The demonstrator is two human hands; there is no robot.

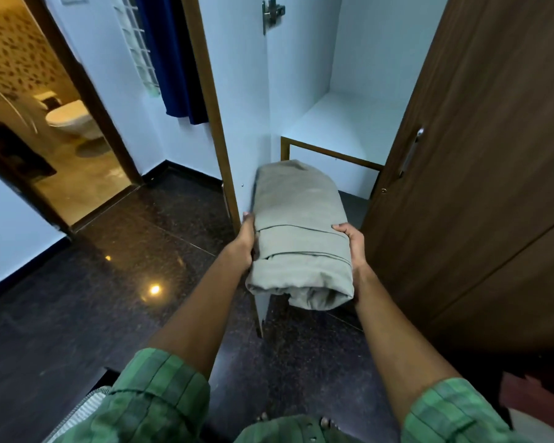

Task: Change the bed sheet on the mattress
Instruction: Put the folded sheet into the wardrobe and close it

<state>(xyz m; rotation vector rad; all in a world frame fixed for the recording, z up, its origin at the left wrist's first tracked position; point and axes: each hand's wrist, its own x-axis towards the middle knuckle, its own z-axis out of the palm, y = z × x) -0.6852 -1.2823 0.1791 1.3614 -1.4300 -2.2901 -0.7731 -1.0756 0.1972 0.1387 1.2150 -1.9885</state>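
From the head camera I see both of my arms stretched forward, holding a folded grey-green bed sheet out in front of an open wardrobe. My left hand grips the bundle's left side, its fingers wrapped round the edge with the tips lying on the top of the cloth. My right hand clamps the right side in the same way, thumb and fingers curled over the upper fold and the palm pressed to the flank. So both sets of fingers are closed on the sheet, not spread or loose. The sheet is folded into a thick, long bundle with a rolled near end and several layered hems showing across its top; it hangs in the air between my hands, above the dark polished floor, just in front of the wardrobe's lower opening. The far end of the bundle sits close to the white shelf with its wooden front rail, though I cannot tell if it touches. The wardrobe's brown door stands open on my right, with a metal handle on its edge. To the left of the white wardrobe side panel hangs a dark blue curtain by a window grille. Farther left, an open doorway shows a warmly lit bathroom with a toilet. My green checked sleeves are rolled up at the bottom of the view.
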